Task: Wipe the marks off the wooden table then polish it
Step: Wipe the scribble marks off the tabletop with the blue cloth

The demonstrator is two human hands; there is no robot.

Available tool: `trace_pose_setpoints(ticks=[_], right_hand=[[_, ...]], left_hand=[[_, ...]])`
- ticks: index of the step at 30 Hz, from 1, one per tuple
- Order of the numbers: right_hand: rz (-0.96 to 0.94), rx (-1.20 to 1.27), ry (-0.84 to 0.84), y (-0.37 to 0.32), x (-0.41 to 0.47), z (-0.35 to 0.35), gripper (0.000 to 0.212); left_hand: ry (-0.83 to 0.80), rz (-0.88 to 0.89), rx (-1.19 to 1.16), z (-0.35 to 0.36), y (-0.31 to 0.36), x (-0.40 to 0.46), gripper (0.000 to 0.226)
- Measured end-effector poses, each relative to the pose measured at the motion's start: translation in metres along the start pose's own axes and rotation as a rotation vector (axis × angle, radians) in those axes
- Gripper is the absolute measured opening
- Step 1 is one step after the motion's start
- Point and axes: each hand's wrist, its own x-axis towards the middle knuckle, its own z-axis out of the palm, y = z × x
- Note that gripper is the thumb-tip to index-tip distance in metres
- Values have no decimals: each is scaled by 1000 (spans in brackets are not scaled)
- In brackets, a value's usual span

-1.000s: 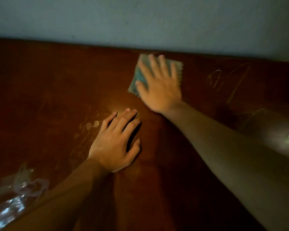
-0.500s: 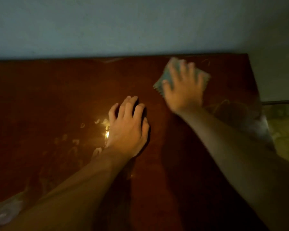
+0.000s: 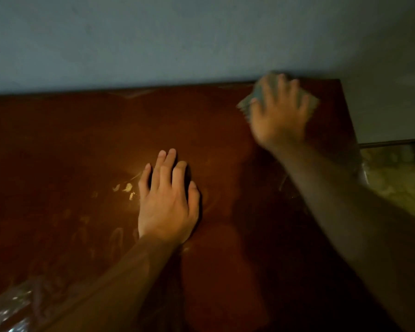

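The right hand (image 3: 279, 116) pressed a blurred grey-green cloth (image 3: 256, 93) flat under spread fingers at the far right corner of the wooden surface (image 3: 82, 140), while pale marks (image 3: 126, 189) lay well to the near left, just beside the flat, empty left hand (image 3: 168, 202).

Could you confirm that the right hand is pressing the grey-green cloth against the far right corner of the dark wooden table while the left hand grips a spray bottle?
Not quite. In the head view the left hand holds no bottle; it rests flat, fingers straight, on the dark wooden table. The rest stands: the right hand presses the grey-green cloth at the far right corner.
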Motion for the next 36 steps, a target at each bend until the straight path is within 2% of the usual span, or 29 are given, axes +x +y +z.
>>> trace_pose_setpoints(ticks=[3,6,8,11,13,15,18,25,29,33,36], right_hand=[[-294,30,-36,-72,-34,11,64],[-464,49,-95,-76,-32,10,64],[-410,61,-19,-42,-22,10,61],[-199,0,68,12,-9,6,59],[-126,-23,48,18,-5,5,60],[-106,-21,25,-4,-9,5,61],[-264,-7,-19,-64,-15,10,60],[-829,23,-246,-215,-4,13,58],[-887,17,-238,-222,-3,14,57],[-791,-16,-192,-180,13,10,58],[-775,-74,-170,-174,4,12,60]], left_hand=[[0,-5,11,0,0,-1,47],[4,-8,15,0,1,-1,46],[11,-10,13,0,2,-1,45],[12,-9,2,0,2,0,45],[14,-8,8,0,1,0,45],[10,-5,33,-1,2,0,45],[15,-10,66,-2,3,0,47],[-16,-7,85,-5,3,1,46],[-62,6,56,-6,0,2,49],[-46,4,31,-7,0,2,53],[-31,22,47,-4,-2,3,54]])
